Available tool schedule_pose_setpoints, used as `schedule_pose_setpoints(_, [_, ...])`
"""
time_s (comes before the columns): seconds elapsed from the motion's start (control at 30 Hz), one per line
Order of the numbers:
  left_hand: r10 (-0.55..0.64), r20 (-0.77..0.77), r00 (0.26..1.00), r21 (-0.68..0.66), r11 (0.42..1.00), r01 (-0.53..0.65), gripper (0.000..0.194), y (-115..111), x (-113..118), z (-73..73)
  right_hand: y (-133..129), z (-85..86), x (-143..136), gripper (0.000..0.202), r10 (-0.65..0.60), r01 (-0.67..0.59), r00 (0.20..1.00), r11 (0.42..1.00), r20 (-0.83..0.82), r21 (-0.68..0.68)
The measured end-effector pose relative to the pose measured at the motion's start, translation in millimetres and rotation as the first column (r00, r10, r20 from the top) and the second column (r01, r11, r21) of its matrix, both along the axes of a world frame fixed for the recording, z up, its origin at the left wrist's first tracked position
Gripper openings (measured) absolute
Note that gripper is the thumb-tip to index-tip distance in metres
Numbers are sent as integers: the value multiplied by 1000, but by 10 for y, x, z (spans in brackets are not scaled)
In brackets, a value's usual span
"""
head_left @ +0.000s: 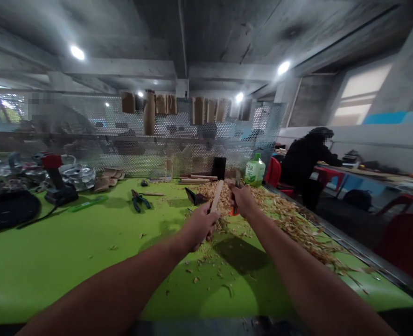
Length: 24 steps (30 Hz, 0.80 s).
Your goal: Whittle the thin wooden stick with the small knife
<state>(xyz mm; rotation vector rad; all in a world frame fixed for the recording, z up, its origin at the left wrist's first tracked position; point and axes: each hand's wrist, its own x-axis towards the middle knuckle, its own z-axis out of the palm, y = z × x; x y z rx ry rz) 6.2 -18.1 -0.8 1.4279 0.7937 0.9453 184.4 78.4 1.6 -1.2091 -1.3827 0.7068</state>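
Both hands' fingers (pixel 213 217) closed — left hand (pixel 197 227) round wooden strip (pixel 217 196), right hand (pixel 244 199) round dark tool (pixel 237 177), partly hidden

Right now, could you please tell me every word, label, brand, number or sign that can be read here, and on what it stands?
"绿": on the green bottle; the character below it looks like "茶", but is blurred.
Any smaller print there is unreadable.
I can read no other text.
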Motion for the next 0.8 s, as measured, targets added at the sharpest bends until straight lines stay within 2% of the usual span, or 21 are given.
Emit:
schedule_pose_setpoints(0.07, [11, -5, 1000, -6, 1000, -11, 35, 13, 4, -15, -117, 13, -111, 48, 182, -194, 955, 981, -233, -27])
schedule_pose_setpoints(0.17, [34, -38, 999, -6, 999, -35, 29, 29, 25, -54, -227, 39, -182, 48, 324, -357, 874, 934, -363, -27])
schedule_pose_setpoints(0.27, [14, -58, 998, -9, 1000, -14, 26, 55, 29, -98, -226, 45, -182, 41, 326, -365, 862, 930, -389, -29])
schedule_pose_setpoints(0.37, [-57, -82, 995, -3, 998, 57, 27, 53, 12, -109, -167, 34, -140, 35, 260, -299, 873, 954, -412, -31])
schedule_pose_setpoints(0.5, [-134, -42, 990, -97, 987, 130, 27, 16, -13, -66, -92, 4, -72, 36, 193, -220, 899, 975, -393, -23])
schedule_pose_setpoints(0.57, [-120, 37, 992, -140, 982, 124, 25, 16, -25, -34, -74, -14, -69, 36, 123, -135, 951, 991, -284, -25])
schedule_pose_setpoints(0.63, [-79, 105, 991, -153, 984, 95, 28, 34, -42, 1, -81, -25, -100, 34, -18, 17, 999, 1000, -37, -20])
schedule_pose_setpoints(0.67, [-57, 129, 990, -158, 985, 77, 32, 49, -52, 18, -98, -25, -128, 29, -93, 93, 987, 996, 130, 4])
schedule_pose_setpoints(0.73, [-12, 167, 986, -167, 985, 41, 41, 85, -71, 46, -159, -15, -208, 23, -194, 176, 869, 981, 455, 83])
schedule_pose_setpoints(0.8, [22, 195, 980, -168, 986, 11, 46, 125, -83, 61, -249, 6, -309, 26, -211, 170, 692, 977, 691, 128])
